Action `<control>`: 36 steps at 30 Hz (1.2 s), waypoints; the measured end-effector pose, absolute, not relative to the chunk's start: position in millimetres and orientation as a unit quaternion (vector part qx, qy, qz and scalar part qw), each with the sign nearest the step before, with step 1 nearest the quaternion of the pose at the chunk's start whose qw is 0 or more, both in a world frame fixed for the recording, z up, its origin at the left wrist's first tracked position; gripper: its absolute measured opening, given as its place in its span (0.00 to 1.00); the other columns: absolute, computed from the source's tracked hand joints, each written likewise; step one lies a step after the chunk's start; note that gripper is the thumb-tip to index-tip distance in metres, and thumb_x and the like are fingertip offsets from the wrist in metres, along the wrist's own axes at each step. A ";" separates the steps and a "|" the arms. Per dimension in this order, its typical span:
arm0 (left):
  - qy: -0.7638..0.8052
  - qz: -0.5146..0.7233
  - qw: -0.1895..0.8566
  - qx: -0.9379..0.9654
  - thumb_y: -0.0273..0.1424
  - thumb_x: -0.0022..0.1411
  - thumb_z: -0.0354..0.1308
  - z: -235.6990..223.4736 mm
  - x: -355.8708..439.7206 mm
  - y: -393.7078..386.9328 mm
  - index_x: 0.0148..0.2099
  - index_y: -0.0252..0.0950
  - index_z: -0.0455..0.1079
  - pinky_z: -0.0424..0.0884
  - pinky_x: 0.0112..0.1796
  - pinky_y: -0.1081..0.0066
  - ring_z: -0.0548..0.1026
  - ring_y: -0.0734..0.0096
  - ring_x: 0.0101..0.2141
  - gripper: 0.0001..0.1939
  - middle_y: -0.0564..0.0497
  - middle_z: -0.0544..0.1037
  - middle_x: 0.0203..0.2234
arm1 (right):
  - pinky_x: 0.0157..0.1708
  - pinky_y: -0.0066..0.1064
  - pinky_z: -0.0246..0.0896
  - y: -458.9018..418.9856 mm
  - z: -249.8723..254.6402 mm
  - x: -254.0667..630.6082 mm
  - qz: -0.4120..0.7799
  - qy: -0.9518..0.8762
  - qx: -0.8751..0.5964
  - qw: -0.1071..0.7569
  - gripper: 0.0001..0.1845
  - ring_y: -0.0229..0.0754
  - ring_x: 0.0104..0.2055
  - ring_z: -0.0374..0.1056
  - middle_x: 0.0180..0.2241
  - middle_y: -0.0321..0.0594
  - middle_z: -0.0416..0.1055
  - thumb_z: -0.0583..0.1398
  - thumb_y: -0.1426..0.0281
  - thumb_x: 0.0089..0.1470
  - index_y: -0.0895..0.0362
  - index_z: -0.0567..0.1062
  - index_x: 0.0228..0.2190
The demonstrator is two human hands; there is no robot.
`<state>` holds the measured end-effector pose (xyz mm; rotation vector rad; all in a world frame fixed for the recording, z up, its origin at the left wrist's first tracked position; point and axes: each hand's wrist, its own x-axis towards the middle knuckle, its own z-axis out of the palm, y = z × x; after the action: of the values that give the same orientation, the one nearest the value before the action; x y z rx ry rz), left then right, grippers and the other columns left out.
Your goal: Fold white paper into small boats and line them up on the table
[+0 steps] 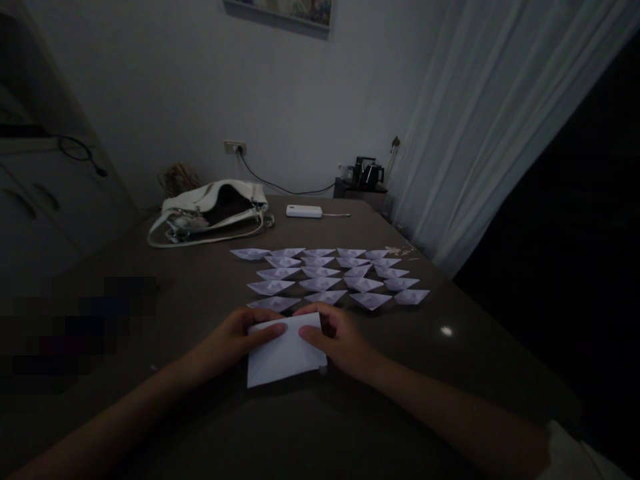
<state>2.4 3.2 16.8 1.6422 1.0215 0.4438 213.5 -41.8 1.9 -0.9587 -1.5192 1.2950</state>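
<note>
Too dark to tell whether any brand or label marks the white leather-like shoulder bag (193,202) or the slim white rectangular device (304,211) with a cord. Held low over the dark, smooth tabletop (280,433), tilted a little: a folded four-sided piece of white paper (285,353). Gripped at its left part by the left hand (245,333) and at its right part by the right hand (340,337), with both thumbs on the facing side and fingers behind. Lined up in rows just beyond the paper: many small white folded paper boats (320,285), with the nearest row close to the fingers. Scattered beyond the paper to the right, past the boats: small pale bits (400,252), too blurred to name. Well beyond the paper: bag to the left, device nearly straight ahead. Farther off to the right: a black kettle (371,175) and a sheer white curtain (450,133).
</note>
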 end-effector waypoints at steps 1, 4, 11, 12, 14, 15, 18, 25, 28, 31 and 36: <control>0.431 0.186 0.550 0.690 0.50 0.57 0.60 16.1 2.5 3.6 0.48 0.34 0.75 0.70 0.31 0.71 0.77 0.60 0.35 0.26 0.47 0.82 0.36 | 0.27 0.25 0.55 -41.5 1.4 213.5 0.525 -0.611 -0.384 0.451 0.12 0.35 0.29 0.63 0.30 0.35 0.67 0.63 0.68 0.53 0.58 0.72 0.40; 0.431 0.188 0.557 0.685 0.50 0.56 0.61 14.6 2.4 4.3 0.47 0.35 0.76 0.70 0.30 0.72 0.77 0.61 0.34 0.26 0.47 0.82 0.35 | 0.27 0.25 0.57 -41.1 0.6 213.4 0.535 -0.602 -0.377 0.457 0.12 0.35 0.30 0.64 0.31 0.36 0.68 0.63 0.69 0.53 0.59 0.72 0.40; 0.421 0.186 0.555 0.693 0.50 0.57 0.61 13.5 1.3 5.5 0.46 0.35 0.76 0.70 0.31 0.73 0.77 0.62 0.35 0.25 0.47 0.81 0.36 | 0.26 0.25 0.56 -40.9 -0.6 213.4 0.533 -0.606 -0.381 0.452 0.11 0.35 0.28 0.64 0.30 0.35 0.68 0.62 0.70 0.53 0.58 0.72 0.39; 0.423 0.187 0.557 0.690 0.50 0.56 0.61 13.1 1.2 5.6 0.46 0.35 0.76 0.70 0.31 0.73 0.77 0.62 0.35 0.25 0.47 0.81 0.36 | 0.26 0.25 0.56 -40.4 -1.5 213.5 0.532 -0.607 -0.380 0.451 0.11 0.34 0.28 0.64 0.29 0.35 0.68 0.62 0.70 0.53 0.58 0.72 0.40; 0.428 0.188 0.562 0.682 0.50 0.56 0.62 11.6 1.0 5.5 0.46 0.34 0.76 0.69 0.29 0.74 0.77 0.63 0.33 0.26 0.48 0.81 0.34 | 0.25 0.25 0.55 -39.3 -3.6 213.7 0.529 -0.611 -0.377 0.451 0.11 0.34 0.27 0.64 0.29 0.35 0.68 0.63 0.70 0.53 0.58 0.72 0.40; 0.429 0.189 0.562 0.681 0.50 0.55 0.62 10.7 0.9 5.4 0.47 0.34 0.76 0.69 0.29 0.74 0.77 0.64 0.32 0.26 0.48 0.81 0.34 | 0.25 0.25 0.55 -38.8 -4.5 213.8 0.528 -0.613 -0.376 0.451 0.11 0.34 0.27 0.64 0.29 0.35 0.68 0.63 0.70 0.53 0.58 0.72 0.39; 0.429 0.190 0.558 0.685 0.50 0.56 0.62 8.0 0.3 5.4 0.47 0.35 0.76 0.69 0.28 0.74 0.77 0.64 0.32 0.25 0.48 0.81 0.33 | 0.25 0.25 0.55 -38.2 -5.5 213.7 0.525 -0.614 -0.377 0.452 0.11 0.34 0.27 0.64 0.29 0.35 0.69 0.62 0.70 0.53 0.59 0.73 0.39; 0.427 0.189 0.561 0.684 0.48 0.57 0.62 8.0 0.1 5.6 0.47 0.35 0.76 0.69 0.29 0.74 0.77 0.64 0.33 0.24 0.48 0.81 0.34 | 0.25 0.25 0.57 -40.7 -2.2 213.3 0.510 -0.623 -0.390 0.447 0.11 0.36 0.29 0.65 0.31 0.36 0.70 0.62 0.70 0.53 0.58 0.72 0.40; 0.429 0.186 0.566 0.680 0.48 0.57 0.62 10.1 0.5 4.3 0.47 0.34 0.76 0.69 0.29 0.73 0.76 0.64 0.33 0.25 0.48 0.81 0.34 | 0.25 0.25 0.57 -40.9 -2.0 213.2 0.508 -0.624 -0.393 0.445 0.11 0.35 0.29 0.65 0.30 0.36 0.69 0.62 0.71 0.53 0.58 0.72 0.40; 0.427 0.186 0.569 0.678 0.49 0.56 0.62 11.9 0.9 2.8 0.47 0.34 0.76 0.69 0.30 0.73 0.76 0.63 0.34 0.25 0.48 0.81 0.35 | 0.25 0.25 0.57 -40.8 -2.6 213.0 0.507 -0.625 -0.394 0.444 0.10 0.35 0.29 0.65 0.30 0.36 0.70 0.62 0.72 0.53 0.58 0.73 0.40; 0.427 0.187 0.564 0.681 0.49 0.56 0.62 11.4 0.6 2.9 0.47 0.34 0.75 0.69 0.29 0.73 0.77 0.63 0.33 0.26 0.47 0.81 0.35 | 0.25 0.25 0.57 -40.8 -2.6 212.7 0.507 -0.625 -0.393 0.444 0.09 0.35 0.28 0.65 0.30 0.36 0.70 0.62 0.73 0.53 0.58 0.73 0.39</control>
<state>0.6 2.9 11.4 1.6033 1.0044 0.4396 212.7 -40.8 -2.6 -0.9747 -1.5497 1.2582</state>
